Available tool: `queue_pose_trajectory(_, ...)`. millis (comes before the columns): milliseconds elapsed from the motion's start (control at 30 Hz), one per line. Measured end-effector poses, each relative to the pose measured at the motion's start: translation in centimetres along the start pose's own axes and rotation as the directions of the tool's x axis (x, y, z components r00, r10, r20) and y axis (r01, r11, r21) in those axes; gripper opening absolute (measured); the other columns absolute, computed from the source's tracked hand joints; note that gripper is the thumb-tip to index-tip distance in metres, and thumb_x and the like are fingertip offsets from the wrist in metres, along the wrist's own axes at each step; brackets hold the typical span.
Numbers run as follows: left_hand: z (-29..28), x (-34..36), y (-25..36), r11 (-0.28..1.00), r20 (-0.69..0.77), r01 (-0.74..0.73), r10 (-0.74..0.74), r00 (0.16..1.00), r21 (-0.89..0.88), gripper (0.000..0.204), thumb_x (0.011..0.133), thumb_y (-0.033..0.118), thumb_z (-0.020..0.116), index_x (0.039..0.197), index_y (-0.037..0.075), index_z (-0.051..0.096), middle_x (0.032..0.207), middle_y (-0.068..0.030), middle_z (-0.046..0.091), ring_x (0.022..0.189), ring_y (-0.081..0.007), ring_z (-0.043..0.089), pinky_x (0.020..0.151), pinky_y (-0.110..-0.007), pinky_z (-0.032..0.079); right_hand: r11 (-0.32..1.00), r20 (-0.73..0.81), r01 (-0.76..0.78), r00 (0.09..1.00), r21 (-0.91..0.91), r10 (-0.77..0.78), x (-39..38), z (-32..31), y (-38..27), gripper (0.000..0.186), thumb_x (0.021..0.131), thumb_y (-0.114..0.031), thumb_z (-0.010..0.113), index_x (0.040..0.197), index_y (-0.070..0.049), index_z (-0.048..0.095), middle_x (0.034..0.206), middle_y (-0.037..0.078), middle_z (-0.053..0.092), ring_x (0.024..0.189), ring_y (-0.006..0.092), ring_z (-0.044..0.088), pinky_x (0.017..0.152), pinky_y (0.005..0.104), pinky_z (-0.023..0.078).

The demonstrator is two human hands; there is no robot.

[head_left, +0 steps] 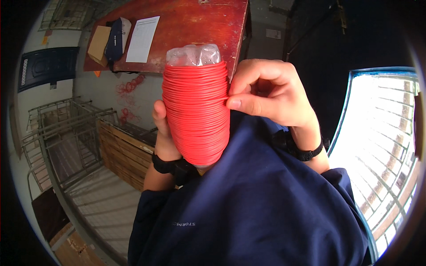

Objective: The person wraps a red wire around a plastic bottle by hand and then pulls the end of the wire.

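A clear plastic bottle [193, 56] is held up in front of me, its ridged base uppermost. Red wire [195, 111] is wound round most of it in tight, close turns. Behind the bottle's left side my left hand [164, 133] grips it, with only the thumb and the wrist showing past the coil. On the right side my right hand [270, 91] pinches a strand of the red wire between thumb and forefinger, at the coil's edge. The bottle's neck end is mostly hidden under the winding. Both wrists wear black bands.
A worn red table [195, 22] stands ahead, bearing a paper sheet [142, 40], a dark pouch [117, 44] and a brown cardboard piece [99, 44]. Loose red wire loops [129, 84] lie on the floor. Left are a wooden slatted crate [124, 153] and metal frames [66, 128]; right, a barred window [377, 146].
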State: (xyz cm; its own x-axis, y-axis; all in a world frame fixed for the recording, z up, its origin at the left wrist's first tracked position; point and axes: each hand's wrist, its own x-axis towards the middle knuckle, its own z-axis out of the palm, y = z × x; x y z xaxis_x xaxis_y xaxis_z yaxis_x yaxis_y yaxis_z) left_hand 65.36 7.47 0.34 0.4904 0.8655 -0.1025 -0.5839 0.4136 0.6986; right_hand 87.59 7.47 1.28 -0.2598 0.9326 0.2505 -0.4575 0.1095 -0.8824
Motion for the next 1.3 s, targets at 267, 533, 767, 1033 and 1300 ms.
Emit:
queue_pose_trajectory(267,1.7,1.3,-0.6,0.982,0.1,-0.141,0.154,0.983,-0.124,0.108,0.074,0.082,0.053,0.142,0.0,0.036,0.133,-0.0211,0.051,0.108,-0.0292,0.059,0.092,-0.041,0.052,0.982,0.078,0.17,0.983,-0.082,-0.164,0.0,-0.1,-0.6,0.009,0.079,0.003,0.074,0.085,-0.002,0.069,0.07,-0.001,0.063,0.059,0.003,0.052,0.054,0.0202,0.039)
queue_pose_trajectory(533,0.6,0.7,0.2,0.994,0.054,-0.036,0.041,0.998,-0.101,0.109,0.066,0.082,0.06,0.134,-0.002,0.043,0.124,-0.0191,0.056,0.101,-0.027,0.061,0.086,-0.038,0.054,0.984,0.098,0.176,0.98,-0.028,-0.172,0.3,-0.3,-0.1,0.009,0.079,-0.001,0.077,0.082,-0.003,0.069,0.071,0.0,0.065,0.061,0.004,0.057,0.052,0.0207,0.04)
queue_pose_trajectory(767,0.2,0.6,-0.4,1.0,-0.11,-0.002,0.002,0.994,0.001,0.109,0.059,0.081,0.067,0.126,-0.003,0.05,0.112,-0.0148,0.063,0.097,-0.0227,0.063,0.083,-0.034,0.054,0.989,0.076,0.097,0.993,-0.113,-0.089,0.3,-0.6,-0.5,0.009,0.079,-0.002,0.077,0.084,-0.002,0.069,0.079,0.002,0.068,0.072,0.0075,0.061,0.063,0.0224,0.047)
queue_pose_trajectory(1033,0.6,1.1,2.8,0.952,0.05,0.159,-0.178,0.983,0.263,0.1,0.072,0.071,0.069,0.135,-0.003,0.044,0.127,-0.0129,0.058,0.11,-0.0191,0.06,0.093,-0.034,0.05,0.997,0.021,0.038,0.999,-0.071,-0.036,-0.4,-1.7,0.0,0.009,0.081,-0.004,0.077,0.086,-0.003,0.069,0.08,0.001,0.068,0.076,0.0075,0.062,0.066,0.0224,0.048)
queue_pose_trajectory(1300,0.9,1.0,1.6,0.91,-0.112,0.133,-0.096,0.989,0.392,0.098,0.075,0.068,0.068,0.137,-0.005,0.042,0.131,-0.0149,0.056,0.116,-0.0209,0.058,0.099,-0.035,0.046,0.991,-0.006,-0.039,0.999,-0.125,0.038,0.2,-0.9,0.1,0.011,0.079,-0.003,0.078,0.082,-0.001,0.067,0.078,0.003,0.065,0.068,0.0074,0.059,0.058,0.021,0.044)
